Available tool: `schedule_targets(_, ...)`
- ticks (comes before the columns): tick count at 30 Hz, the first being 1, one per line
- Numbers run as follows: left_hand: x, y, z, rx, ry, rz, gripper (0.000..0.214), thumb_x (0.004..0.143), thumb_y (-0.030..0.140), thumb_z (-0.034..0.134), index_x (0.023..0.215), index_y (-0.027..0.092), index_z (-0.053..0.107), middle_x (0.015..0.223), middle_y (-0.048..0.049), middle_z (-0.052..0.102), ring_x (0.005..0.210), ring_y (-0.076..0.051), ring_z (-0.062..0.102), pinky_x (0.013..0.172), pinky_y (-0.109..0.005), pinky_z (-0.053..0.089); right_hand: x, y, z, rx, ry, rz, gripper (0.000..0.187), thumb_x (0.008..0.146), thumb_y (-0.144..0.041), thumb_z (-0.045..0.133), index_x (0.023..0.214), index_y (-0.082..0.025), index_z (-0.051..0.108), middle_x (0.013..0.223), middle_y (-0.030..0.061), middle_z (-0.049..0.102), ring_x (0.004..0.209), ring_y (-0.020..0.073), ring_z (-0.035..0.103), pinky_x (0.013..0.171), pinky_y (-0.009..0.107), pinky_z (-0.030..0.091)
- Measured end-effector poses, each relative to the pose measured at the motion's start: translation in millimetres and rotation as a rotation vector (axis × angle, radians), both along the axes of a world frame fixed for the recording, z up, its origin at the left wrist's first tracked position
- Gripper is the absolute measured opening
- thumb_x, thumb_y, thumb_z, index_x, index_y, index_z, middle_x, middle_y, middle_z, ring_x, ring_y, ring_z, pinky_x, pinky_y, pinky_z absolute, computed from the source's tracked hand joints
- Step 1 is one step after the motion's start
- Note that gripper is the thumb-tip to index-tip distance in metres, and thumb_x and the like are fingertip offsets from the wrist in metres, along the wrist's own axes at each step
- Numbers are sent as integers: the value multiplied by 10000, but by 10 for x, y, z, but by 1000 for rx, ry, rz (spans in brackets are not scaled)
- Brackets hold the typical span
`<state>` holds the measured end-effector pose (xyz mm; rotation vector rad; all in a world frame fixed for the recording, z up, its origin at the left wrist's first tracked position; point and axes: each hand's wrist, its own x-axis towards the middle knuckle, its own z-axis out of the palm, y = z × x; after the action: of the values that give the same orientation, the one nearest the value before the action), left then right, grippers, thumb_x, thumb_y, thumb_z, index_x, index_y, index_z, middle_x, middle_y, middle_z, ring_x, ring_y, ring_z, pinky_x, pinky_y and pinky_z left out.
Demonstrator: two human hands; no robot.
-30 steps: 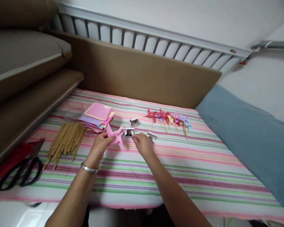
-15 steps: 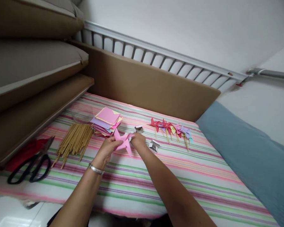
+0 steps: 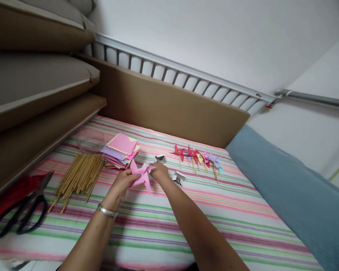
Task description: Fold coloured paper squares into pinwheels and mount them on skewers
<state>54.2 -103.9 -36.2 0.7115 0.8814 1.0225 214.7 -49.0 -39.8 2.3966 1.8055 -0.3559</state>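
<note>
My left hand [image 3: 121,186] pinches a pink paper pinwheel [image 3: 144,177] between thumb and fingers, above the striped cloth [image 3: 147,229]. My right hand [image 3: 159,171] is just right of the pinwheel, pointing down at a small white box that it partly covers. Its fingertips are hidden, so what they hold cannot be made out. Behind that hand stands a small open box [image 3: 159,159]. Another small open box [image 3: 178,178], with shiny metal bits inside, sits to its right. A stack of coloured paper squares [image 3: 122,143] lies behind my left hand.
Bamboo sticks [image 3: 79,175] lie in a bundle at left, beside black-handled scissors [image 3: 31,207] and something red [image 3: 11,195]. Finished pinwheels on sticks [image 3: 192,153] lie at back right. A brown board [image 3: 169,101] stands at the back; blue padding [image 3: 274,195] borders the right.
The whole view has shifted a little, so things sit slightly more to the left and lower. My left hand still holds the pinwheel, and my right hand stays by the small boxes.
</note>
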Motion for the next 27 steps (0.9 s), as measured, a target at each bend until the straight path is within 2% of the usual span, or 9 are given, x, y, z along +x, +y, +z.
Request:
schedule_targets(5, -17, 1, -4, 17, 14, 8, 190, 461, 194, 772, 624, 124, 703, 590, -19, 675, 569, -136, 577, 641, -258, 424, 146, -75, 58, 88, 213, -17, 69, 726, -206, 630, 748, -152, 667, 843, 84, 692, 817, 212, 642, 661, 277, 460)
schedule_targets(7, -19, -4, -8, 29, 33, 19, 182, 475, 198, 768, 627, 121, 703, 593, -23, 675, 573, -139, 577, 634, -257, 419, 226, -197, 87, 160, 325, -25, 83, 716, -203, 594, 703, -163, 666, 770, 69, 696, 766, 198, 646, 615, 247, 437)
schedule_targets(13, 92, -46, -44, 18, 88, 24, 206, 495, 200, 761, 674, 107, 724, 600, -38, 679, 553, -133, 564, 580, -241, 397, 278, -938, 86, 397, 689, -22, 285, 822, -388, 444, 869, -166, 616, 665, 18, 637, 602, 142, 585, 528, 230, 424)
schedule_targets(15, 161, -75, -65, 32, 106, 24, 206, 508, 207, 761, 685, 107, 726, 590, -33, 676, 542, -130, 554, 568, -238, 388, 231, -1145, 70, 509, 930, -6, 233, 784, -380, 510, 798, -170, 608, 576, -11, 575, 523, 121, 517, 499, 229, 399)
schedule_targets(17, 232, -112, -86, 40, 109, 7, 209, 521, 216, 761, 697, 110, 727, 601, -33, 680, 547, -131, 554, 573, -239, 390, 188, -1251, 78, 607, 1104, 56, 157, 744, -331, 582, 719, -179, 612, 572, -20, 544, 529, 112, 483, 518, 233, 393)
schedule_targets(21, 348, -187, -112, 84, 104, -16, 241, 537, 230, 767, 751, 124, 735, 657, -32, 697, 589, -142, 569, 605, -250, 405, 183, -1248, 148, 681, 1042, 219, 78, 724, -235, 638, 656, -195, 647, 665, -3, 536, 628, 122, 496, 587, 240, 413)
schedule_targets(27, 438, -240, -118, 69, 77, -35, 216, 556, 234, 768, 746, 135, 735, 670, -28, 703, 607, -140, 572, 626, -253, 413, 264, -1242, 153, 696, 922, 239, 65, 760, -241, 632, 727, -212, 680, 715, 9, 550, 678, 132, 521, 600, 240, 429)
